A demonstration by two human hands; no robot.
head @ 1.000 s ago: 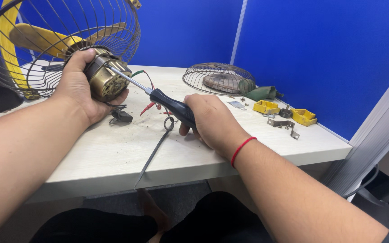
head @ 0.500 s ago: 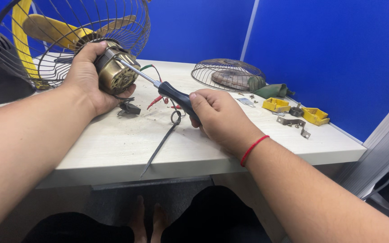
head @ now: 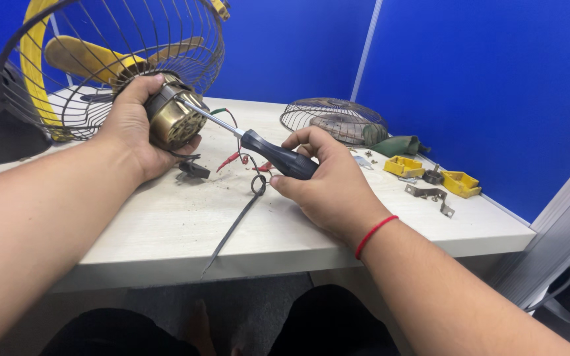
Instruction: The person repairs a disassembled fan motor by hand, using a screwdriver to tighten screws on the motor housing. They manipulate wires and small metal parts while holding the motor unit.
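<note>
1. The left hand (head: 133, 128) wraps its grip around the brass-coloured fan motor (head: 173, 122), holding it just above the counter (head: 166, 231), against the wire fan cage (head: 120, 53).
2. The right hand (head: 328, 181) closes its grip on the dark handle of the screwdriver (head: 268, 153), whose shaft tip meets the motor's rim.
3. The motor looks heavy, rigid and metallic, probably smooth to the touch, so a full wrap around its round body seems the safest hold.
4. It is a vented, rounded casing with thin red and green wires (head: 235, 158) trailing out; those look fragile.
5. Yellow blades (head: 100, 56) sit inside the cage.
</note>
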